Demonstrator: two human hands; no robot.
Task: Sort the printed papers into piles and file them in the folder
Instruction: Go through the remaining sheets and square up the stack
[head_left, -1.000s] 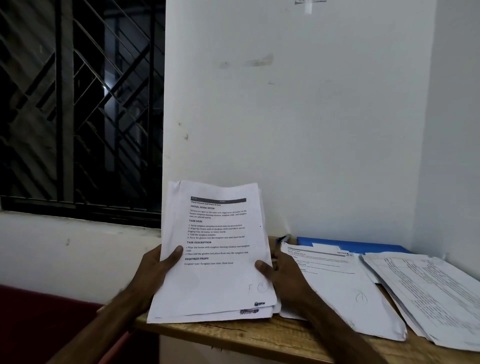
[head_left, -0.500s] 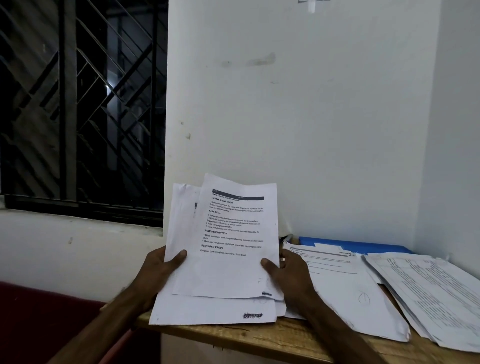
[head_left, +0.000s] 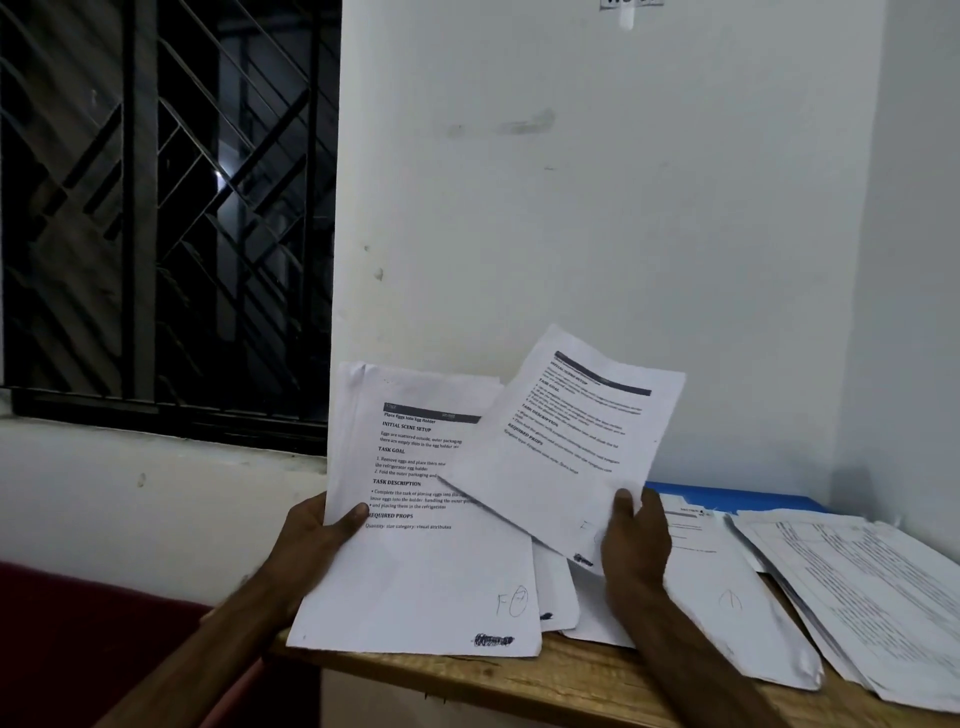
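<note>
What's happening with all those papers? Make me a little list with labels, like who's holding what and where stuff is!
left hand: grips thick stack of white printed papers
right hand: pinches single white printed sheet, tilted, overlapping the stack's upper right
stack's top page: headed "Place Eggs into Egg Holder"
light wooden table: holds a middle pile of white papers and a right pile of white papers
flat blue folder: at the back by the wall, partly under papers
</note>
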